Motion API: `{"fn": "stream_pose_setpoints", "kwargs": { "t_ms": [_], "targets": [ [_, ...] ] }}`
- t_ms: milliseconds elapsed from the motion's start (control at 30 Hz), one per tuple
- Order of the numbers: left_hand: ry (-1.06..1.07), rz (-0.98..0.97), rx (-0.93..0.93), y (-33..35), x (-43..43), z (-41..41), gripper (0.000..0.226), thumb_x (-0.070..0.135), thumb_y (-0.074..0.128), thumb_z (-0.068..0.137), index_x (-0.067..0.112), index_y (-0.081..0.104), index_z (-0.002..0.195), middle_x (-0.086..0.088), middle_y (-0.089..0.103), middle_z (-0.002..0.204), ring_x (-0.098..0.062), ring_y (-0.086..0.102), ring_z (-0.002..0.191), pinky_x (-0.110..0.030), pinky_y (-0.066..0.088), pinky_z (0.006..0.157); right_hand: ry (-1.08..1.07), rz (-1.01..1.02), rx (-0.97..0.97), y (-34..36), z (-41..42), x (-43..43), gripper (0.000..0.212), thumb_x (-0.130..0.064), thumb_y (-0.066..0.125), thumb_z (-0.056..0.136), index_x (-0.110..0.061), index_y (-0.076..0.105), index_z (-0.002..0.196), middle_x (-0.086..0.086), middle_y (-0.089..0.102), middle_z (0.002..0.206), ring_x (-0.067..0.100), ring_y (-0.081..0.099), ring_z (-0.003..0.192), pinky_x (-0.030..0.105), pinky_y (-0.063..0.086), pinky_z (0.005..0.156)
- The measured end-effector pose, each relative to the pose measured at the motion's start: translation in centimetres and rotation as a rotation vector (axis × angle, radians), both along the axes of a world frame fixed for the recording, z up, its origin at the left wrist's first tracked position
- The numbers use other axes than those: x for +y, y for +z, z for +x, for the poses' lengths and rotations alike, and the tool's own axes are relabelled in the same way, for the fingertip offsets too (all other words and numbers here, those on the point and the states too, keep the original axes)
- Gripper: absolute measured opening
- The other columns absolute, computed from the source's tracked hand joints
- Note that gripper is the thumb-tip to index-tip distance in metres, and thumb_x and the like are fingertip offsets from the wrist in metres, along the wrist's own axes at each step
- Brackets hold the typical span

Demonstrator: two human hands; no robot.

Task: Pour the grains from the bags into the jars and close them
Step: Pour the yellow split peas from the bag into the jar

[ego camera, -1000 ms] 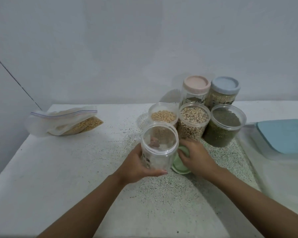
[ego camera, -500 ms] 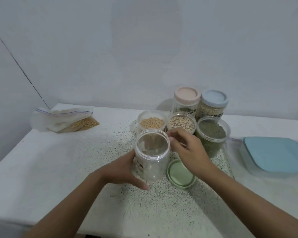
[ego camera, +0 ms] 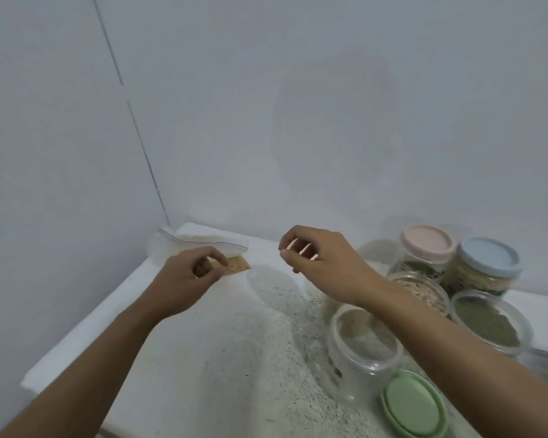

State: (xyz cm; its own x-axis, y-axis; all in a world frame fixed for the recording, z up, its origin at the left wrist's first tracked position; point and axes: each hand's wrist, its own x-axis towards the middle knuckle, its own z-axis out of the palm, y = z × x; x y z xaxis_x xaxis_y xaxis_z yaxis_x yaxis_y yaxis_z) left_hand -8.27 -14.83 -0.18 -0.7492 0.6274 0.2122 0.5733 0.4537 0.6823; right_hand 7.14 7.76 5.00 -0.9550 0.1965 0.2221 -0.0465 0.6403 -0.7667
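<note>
A clear zip bag (ego camera: 200, 245) with yellowish grains in its corner lies at the table's far left, against the wall. My left hand (ego camera: 187, 279) hovers just in front of it with loosely curled fingers and holds nothing. My right hand (ego camera: 323, 263) is raised over the table's middle, fingers also loosely curled and empty. An empty clear jar (ego camera: 361, 352) stands below my right forearm, with its green lid (ego camera: 415, 403) lying flat beside it at the near right.
Behind the empty jar stand an open jar of beige grains (ego camera: 424, 292), an open jar of green grains (ego camera: 487, 324), a pink-lidded jar (ego camera: 424, 248) and a blue-lidded jar (ego camera: 487, 260). The speckled white table (ego camera: 203, 358) meets walls at the left and back.
Both hands have let go of the empty jar and moved up and left toward the zip bag. The view has swung left and upward.
</note>
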Motion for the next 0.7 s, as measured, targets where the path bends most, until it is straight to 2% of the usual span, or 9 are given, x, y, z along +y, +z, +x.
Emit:
{"fn": "stream_pose_setpoints", "kwargs": {
  "t_ms": [100, 200, 333, 400, 467, 533, 600, 633, 700],
  "targets": [
    [0.052, -0.025, 0.0, 0.1, -1.9, -4.2, 0.014, 0.018, 0.069, 0.094, 0.03, 0.069, 0.087, 0.008, 0.059, 0.062, -0.005, 0.051, 0.057, -0.014, 0.041, 0.057, 0.055, 0.089, -0.095, -0.2, -4.2, -1.8, 0.007, -0.032, 0.062, 0.099, -0.029, 0.066, 0.094, -0.008, 0.067, 0.087, 0.016, 0.066, 0.075, 0.021, 0.046, 0.058],
    [0.058, -0.084, 0.011, -0.4, -3.2, -7.9, 0.012, 0.017, 0.067, 0.094, 0.027, 0.07, 0.089, 0.003, 0.065, 0.074, -0.009, 0.058, 0.067, -0.012, 0.044, 0.059, 0.075, 0.205, -0.186, -0.5, -7.8, -3.0, 0.011, -0.037, 0.06, 0.1, -0.028, 0.066, 0.099, -0.009, 0.067, 0.092, 0.011, 0.063, 0.079, 0.025, 0.049, 0.07],
    [-0.001, -0.145, 0.07, -1.0, -4.9, -14.2, 0.019, 0.014, 0.061, 0.096, 0.029, 0.067, 0.088, 0.006, 0.065, 0.085, -0.01, 0.059, 0.077, -0.016, 0.044, 0.064, 0.043, 0.322, -0.304, -1.1, -13.6, -5.2, 0.02, -0.038, 0.057, 0.102, -0.022, 0.065, 0.111, -0.005, 0.068, 0.1, 0.017, 0.066, 0.09, 0.035, 0.055, 0.086],
    [-0.058, -0.173, 0.116, -1.6, -4.9, -17.0, 0.019, 0.014, 0.057, 0.099, 0.031, 0.064, 0.093, 0.009, 0.066, 0.094, -0.007, 0.06, 0.087, -0.019, 0.042, 0.072, 0.026, 0.42, -0.341, -1.8, -16.4, -6.2, 0.026, -0.039, 0.055, 0.103, -0.02, 0.063, 0.119, -0.003, 0.067, 0.111, 0.016, 0.06, 0.098, 0.034, 0.051, 0.092],
    [-0.121, -0.195, 0.128, -2.3, -4.4, -19.3, 0.019, 0.014, 0.052, 0.102, 0.029, 0.064, 0.105, 0.008, 0.067, 0.109, -0.011, 0.06, 0.102, -0.018, 0.04, 0.079, -0.008, 0.5, -0.363, -2.9, -19.1, -7.0, 0.034, -0.039, 0.051, 0.104, -0.02, 0.059, 0.13, 0.0, 0.061, 0.127, 0.018, 0.054, 0.112, 0.033, 0.045, 0.096],
    [-0.194, -0.282, 0.153, -3.3, -3.2, -21.1, 0.025, 0.017, 0.046, 0.105, 0.022, 0.062, 0.123, 0.005, 0.063, 0.126, -0.016, 0.055, 0.115, -0.022, 0.036, 0.089, -0.06, 0.535, -0.394, -4.4, -21.4, -7.7, 0.039, -0.039, 0.049, 0.104, -0.019, 0.053, 0.138, 0.002, 0.056, 0.136, 0.022, 0.052, 0.123, 0.036, 0.044, 0.101],
    [-0.281, -0.394, 0.169, -4.3, -2.0, -22.6, 0.037, 0.029, 0.038, 0.106, 0.017, 0.055, 0.137, 0.0, 0.059, 0.136, -0.021, 0.051, 0.125, -0.028, 0.035, 0.1, -0.112, 0.574, -0.429, -6.1, -23.2, -8.3, 0.042, -0.038, 0.047, 0.104, -0.017, 0.05, 0.14, 0.005, 0.057, 0.135, 0.026, 0.053, 0.122, 0.042, 0.045, 0.101],
    [-0.315, -0.434, 0.165, -4.8, -1.4, -23.4, 0.042, 0.034, 0.035, 0.105, 0.017, 0.053, 0.139, -0.001, 0.058, 0.138, -0.023, 0.051, 0.126, -0.033, 0.036, 0.105, -0.136, 0.593, -0.456, -6.9, -23.9, -8.5, 0.042, -0.039, 0.045, 0.104, -0.016, 0.048, 0.14, 0.006, 0.057, 0.133, 0.028, 0.054, 0.121, 0.044, 0.044, 0.1],
    [-0.341, -0.485, 0.16, -5.9, -0.6, -24.4, 0.037, 0.033, 0.036, 0.106, 0.02, 0.052, 0.136, -0.001, 0.061, 0.134, -0.023, 0.054, 0.123, -0.043, 0.04, 0.105, -0.164, 0.613, -0.519, -8.3, -24.5, -8.7, 0.043, -0.04, 0.044, 0.105, -0.016, 0.046, 0.141, 0.006, 0.056, 0.132, 0.03, 0.054, 0.122, 0.045, 0.041, 0.098]
  ]
}}
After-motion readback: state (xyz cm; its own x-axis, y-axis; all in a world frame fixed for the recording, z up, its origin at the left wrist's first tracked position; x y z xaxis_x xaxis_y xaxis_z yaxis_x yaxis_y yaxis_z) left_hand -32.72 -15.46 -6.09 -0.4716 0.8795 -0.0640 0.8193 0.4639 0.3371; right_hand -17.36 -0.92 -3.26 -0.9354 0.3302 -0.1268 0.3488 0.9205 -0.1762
